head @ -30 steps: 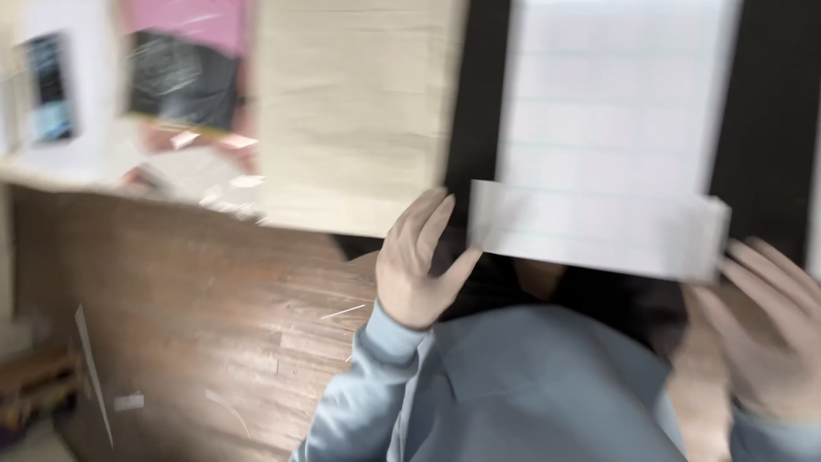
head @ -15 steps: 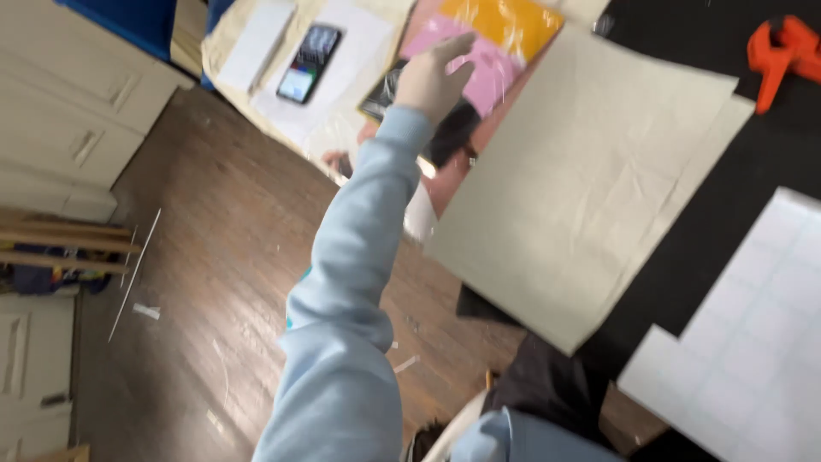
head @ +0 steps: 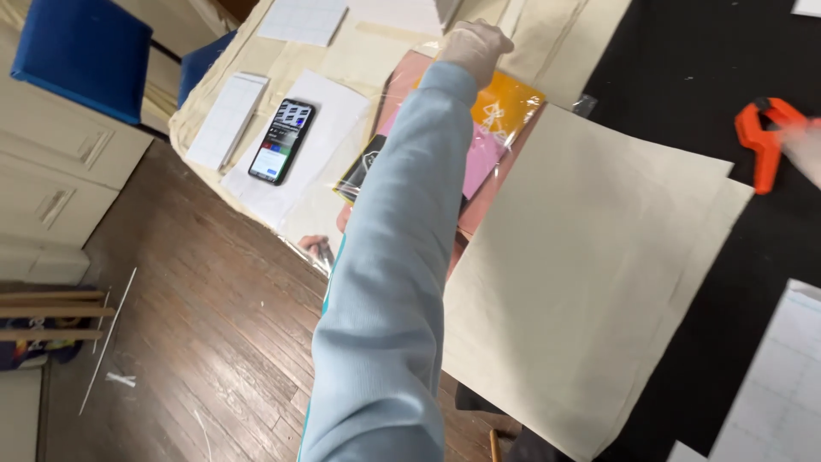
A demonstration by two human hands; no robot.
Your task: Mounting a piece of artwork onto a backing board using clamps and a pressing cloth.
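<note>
Plastic-wrapped packet (head: 492, 141) of pink and orange sheets, lying flat on the tabletop (head: 684, 77) at 12 o'clock, partly under a large beige fabric sheet (head: 581, 282) toward 3 o'clock. Judged light, thin and flexible, with a glossy film likely slippery under fingertips; best taken at a free edge or corner, pinched from above and below rather than pressed flat. Left hand (head: 475, 43) extended far forward above the packet's upper edge, fingers curled; whether closed on anything, impossible to tell. Right hand (head: 808, 150) blurred at the frame's edge at 2 o'clock, just beside an orange spring clamp (head: 764, 137); grip unclear. Smartphone (head: 281, 141) on white paper (head: 325, 111) at 11 o'clock.
</note>
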